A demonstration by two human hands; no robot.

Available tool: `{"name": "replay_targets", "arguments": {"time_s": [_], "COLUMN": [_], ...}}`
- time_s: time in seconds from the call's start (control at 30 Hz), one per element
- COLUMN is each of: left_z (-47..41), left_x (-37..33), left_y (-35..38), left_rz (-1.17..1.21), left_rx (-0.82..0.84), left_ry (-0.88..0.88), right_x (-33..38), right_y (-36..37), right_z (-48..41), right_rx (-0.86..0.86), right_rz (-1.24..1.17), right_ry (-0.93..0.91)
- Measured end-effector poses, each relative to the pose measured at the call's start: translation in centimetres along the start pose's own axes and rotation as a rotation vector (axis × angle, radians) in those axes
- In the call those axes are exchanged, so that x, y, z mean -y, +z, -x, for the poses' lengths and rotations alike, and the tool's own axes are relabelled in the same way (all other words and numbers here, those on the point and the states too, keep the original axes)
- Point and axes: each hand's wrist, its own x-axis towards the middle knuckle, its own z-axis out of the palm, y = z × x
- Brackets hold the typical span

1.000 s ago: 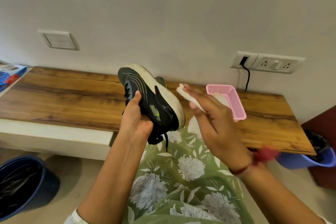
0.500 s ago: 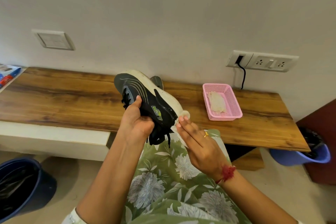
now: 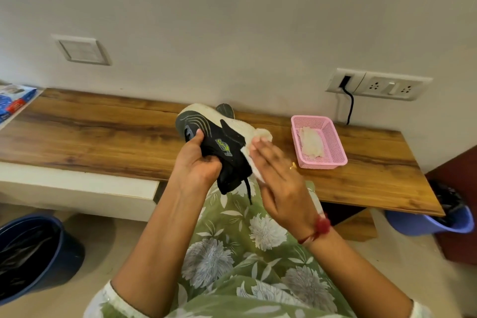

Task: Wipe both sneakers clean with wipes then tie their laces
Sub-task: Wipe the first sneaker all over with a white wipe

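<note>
Midway, by the look of it, through cleaning the first shoe: from the head camera, a seated person holds a black sneaker (image 3: 219, 142) in the air above a flowered lap, just in front of the wooden worktop (image 3: 103, 137). The left hand (image 3: 196, 162) grips the upper, its fingers (image 3: 198, 134) curled round the shoe and the thumb up by the eyelets. The sneaker's long axis runs from the toe, high and away toward the wall, down to the heel near the lap, with the pale sole turned to the person's right. That is the side where the right hand (image 3: 278, 183) works: its fingers (image 3: 260, 147) lie straight and flat, pressing a white wipe (image 3: 262, 134) against the sole's edge. Any further stroke would likely run along that edge, toe to heel. A loose lace (image 3: 247, 188) dangles from the shoe, untied. Behind it, part of a second sneaker (image 3: 225, 110) shows on the worktop. To the right stands a pink basket (image 3: 335, 142) holding more wipes (image 3: 311, 142).
</note>
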Motion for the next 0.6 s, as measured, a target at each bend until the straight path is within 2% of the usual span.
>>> {"name": "replay_targets", "arguments": {"time_s": [0.23,0.37,0.43,0.6], "left_z": [-0.4,-0.2,-0.3,-0.6], "left_x": [-0.9,-0.7,-0.2,0.3], "left_y": [-0.3,-0.3,-0.2,0.0], "left_rz": [0.124,0.093,0.085,0.05], "left_rx": [0.025,0.049,0.042,0.045], "left_ry": [0.016,0.007,-0.004,-0.04], "right_x": [-0.8,0.2,0.5,-0.5], "right_y": [1.6,-0.1,-0.7,1.3], "right_z": [5.1,3.9,2.0,2.9], "right_rx": [0.055,-0.17,-0.201,-0.012], "right_rz": [-0.011,-0.091,-0.074,0.007], "right_ry": [-0.029,0.075,0.045,-0.059]}}
